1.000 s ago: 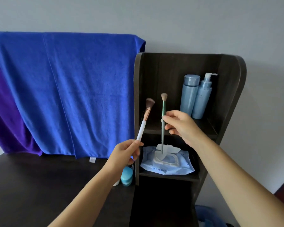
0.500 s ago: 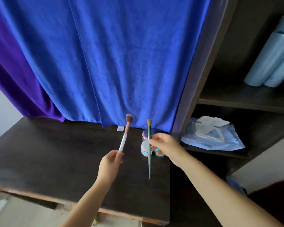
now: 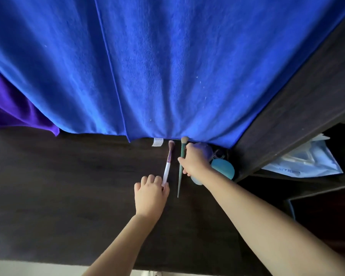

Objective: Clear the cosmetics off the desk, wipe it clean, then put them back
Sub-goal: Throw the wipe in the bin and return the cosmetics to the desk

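Here, in the head view, the left hand point(image 3: 150, 193) is pinching the white-handled makeup brush point(image 3: 168, 163) low over the dark desk point(image 3: 68, 176); just beside it, the right hand point(image 3: 194, 163) is gripping the green-handled makeup brush point(image 3: 180, 172), bristles nearing the blue towel point(image 3: 147, 66).

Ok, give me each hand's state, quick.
Left hand: closed on the white-handled brush.
Right hand: closed on the green-handled brush.

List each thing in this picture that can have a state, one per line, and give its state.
Left hand: gripping the white-handled brush.
Right hand: gripping the green-handled brush.
White-handled brush: held low over the desk, bristles away.
Green-handled brush: held, bristles near the towel.
Blue towel: hanging.
Wet wipes pack: flap open.
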`<action>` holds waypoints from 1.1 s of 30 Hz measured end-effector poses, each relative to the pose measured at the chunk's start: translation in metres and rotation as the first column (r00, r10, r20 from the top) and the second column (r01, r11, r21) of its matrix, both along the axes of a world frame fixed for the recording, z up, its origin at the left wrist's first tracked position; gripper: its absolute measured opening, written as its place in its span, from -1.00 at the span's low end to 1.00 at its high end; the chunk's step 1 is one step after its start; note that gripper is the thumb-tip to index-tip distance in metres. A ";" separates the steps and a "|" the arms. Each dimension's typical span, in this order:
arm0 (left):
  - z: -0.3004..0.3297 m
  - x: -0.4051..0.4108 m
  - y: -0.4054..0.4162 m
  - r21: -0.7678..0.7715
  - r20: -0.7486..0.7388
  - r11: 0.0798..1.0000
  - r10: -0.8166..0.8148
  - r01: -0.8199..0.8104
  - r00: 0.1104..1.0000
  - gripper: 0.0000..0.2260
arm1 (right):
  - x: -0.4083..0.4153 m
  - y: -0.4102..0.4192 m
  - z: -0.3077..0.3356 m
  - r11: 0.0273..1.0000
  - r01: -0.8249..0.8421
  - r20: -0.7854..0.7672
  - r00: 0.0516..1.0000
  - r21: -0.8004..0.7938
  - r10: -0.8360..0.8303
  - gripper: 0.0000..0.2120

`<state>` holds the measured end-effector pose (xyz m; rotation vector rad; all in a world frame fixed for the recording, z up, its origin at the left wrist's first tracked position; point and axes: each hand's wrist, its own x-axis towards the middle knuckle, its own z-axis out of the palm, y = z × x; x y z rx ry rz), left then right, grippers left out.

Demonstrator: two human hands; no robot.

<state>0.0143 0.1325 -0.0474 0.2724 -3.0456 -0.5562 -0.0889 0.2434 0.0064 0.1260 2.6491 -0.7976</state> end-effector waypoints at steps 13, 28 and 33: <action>0.011 0.009 -0.002 -0.095 -0.043 0.992 -0.092 0.088 0.995 -0.73 | 0.005 0.009 0.029 0.968 -0.156 -0.082 0.981 0.195 0.175 -0.84; 0.190 0.010 0.189 0.059 -0.646 0.884 -0.320 0.463 0.693 -0.78 | 0.116 0.249 0.197 0.983 0.008 -0.492 0.865 -0.186 -0.100 -0.84; 0.252 -0.007 0.283 0.075 -0.745 0.786 -0.365 0.614 0.559 -0.81 | 0.109 0.336 0.245 0.947 0.075 -0.663 0.697 -0.314 -0.275 -0.87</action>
